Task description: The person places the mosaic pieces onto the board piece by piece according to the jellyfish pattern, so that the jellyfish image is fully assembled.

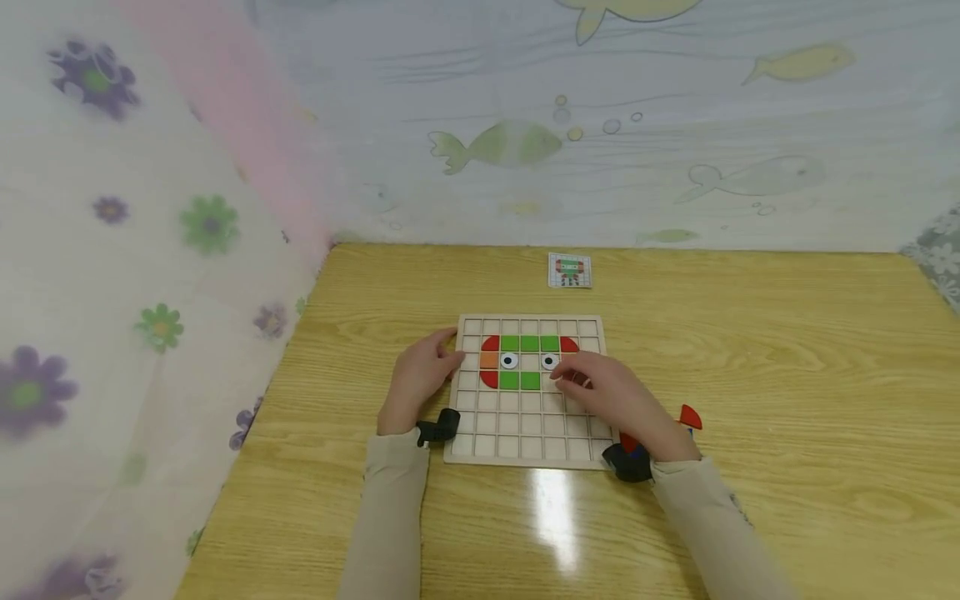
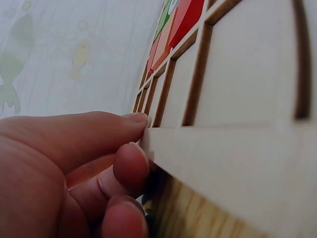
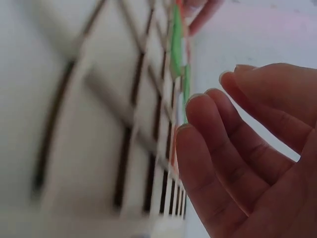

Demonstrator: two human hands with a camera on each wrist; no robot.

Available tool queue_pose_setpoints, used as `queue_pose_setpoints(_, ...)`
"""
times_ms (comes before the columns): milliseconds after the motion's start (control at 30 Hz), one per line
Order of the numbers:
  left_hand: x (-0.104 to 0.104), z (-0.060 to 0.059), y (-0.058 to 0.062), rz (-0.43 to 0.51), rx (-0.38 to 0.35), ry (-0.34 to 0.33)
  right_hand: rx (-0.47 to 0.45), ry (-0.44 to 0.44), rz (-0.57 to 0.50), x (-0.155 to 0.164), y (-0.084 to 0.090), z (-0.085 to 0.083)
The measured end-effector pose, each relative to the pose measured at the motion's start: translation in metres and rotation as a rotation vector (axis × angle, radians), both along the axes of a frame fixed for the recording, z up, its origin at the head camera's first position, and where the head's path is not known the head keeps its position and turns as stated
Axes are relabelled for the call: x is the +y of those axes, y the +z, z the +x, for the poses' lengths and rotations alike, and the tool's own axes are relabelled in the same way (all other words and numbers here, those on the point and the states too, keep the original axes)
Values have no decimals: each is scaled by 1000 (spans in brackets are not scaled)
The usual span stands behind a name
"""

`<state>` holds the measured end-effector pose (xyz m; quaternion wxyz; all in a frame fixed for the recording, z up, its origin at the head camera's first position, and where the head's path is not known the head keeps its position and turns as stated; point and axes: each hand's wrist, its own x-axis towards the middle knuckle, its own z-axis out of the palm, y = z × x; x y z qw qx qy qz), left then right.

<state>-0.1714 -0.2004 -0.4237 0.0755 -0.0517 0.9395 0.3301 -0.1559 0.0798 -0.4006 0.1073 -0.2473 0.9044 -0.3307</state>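
left hand (image 1: 420,375) steadies the grid board (image 1: 517,433) with fingertips at its edge; right hand (image 1: 611,396), relaxed and empty, hovers above the tiles (image 1: 529,342).

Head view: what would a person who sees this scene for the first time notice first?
First, the wooden grid board in the middle of the table, with a face of red, green and orange tiles and two round eyes in its upper rows. Next, the left hand touching the board's left edge, and the right hand over the right end of the face. A small pattern card lies behind the board.
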Motion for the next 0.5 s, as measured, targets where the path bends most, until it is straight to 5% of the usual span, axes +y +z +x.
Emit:
queue_pose_setpoints(267, -4, 0, 0, 12, -2, 6, 80, 64, 126, 21, 1, 15)
queue_pose_setpoints(500, 0, 1, -2, 29, -5, 13, 64, -46, 108, 47, -1, 28)
